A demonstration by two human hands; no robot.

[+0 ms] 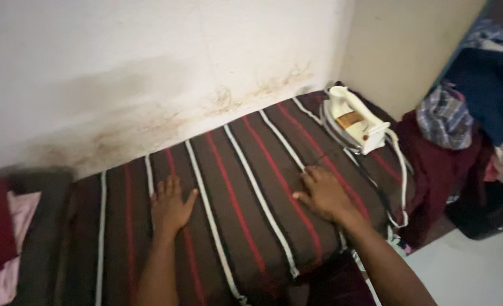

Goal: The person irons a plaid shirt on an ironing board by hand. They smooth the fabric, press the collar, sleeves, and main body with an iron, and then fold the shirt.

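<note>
A dark brown cloth with red and white stripes (240,170) covers a raised flat surface against the wall. My left hand (169,207) lies flat on it, fingers spread, palm down. My right hand (322,192) also rests palm down on the cloth, further right, fingers pointing left. Neither hand holds anything. A white electric iron (353,120) stands on its heel at the far right end of the cloth, with its white cord (401,170) trailing down the right edge.
A stained white wall (149,73) runs along the far side. A heap of clothes (472,119) in maroon, plaid, blue and white lies to the right. Red and pink fabric (2,238) sits at the left edge. Pale floor (478,272) shows at lower right.
</note>
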